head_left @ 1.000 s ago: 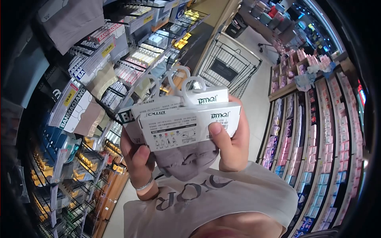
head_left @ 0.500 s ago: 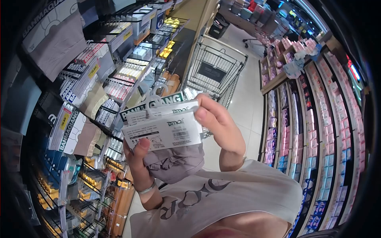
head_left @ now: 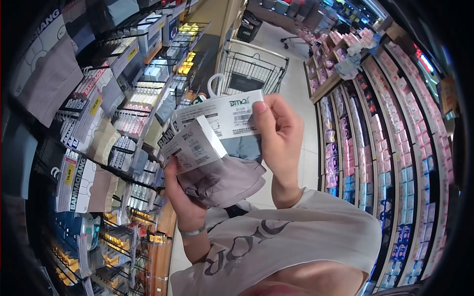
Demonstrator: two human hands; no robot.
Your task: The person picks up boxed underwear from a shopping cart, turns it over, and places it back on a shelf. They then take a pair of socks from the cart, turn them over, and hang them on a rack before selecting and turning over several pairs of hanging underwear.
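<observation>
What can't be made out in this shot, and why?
- Left hand, head view: most fingers hidden behind the front pack.
- Rear pack, head view: lower left part covered by the front pack.
- Small print on both packs, head view: too small and blurred.
- Cart, head view: near end hidden by the rear pack and right hand.

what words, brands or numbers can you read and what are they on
"BMQ", last character unclear: upper held card, lower held card
"BANMAQIANG": hanging package at left; partly visible elsewhere
"19.80": yellow price tag
"DIOR", upside down: shirt
Too small or blurred: cards' fine print, shopping cart placard, pink boxes
</observation>
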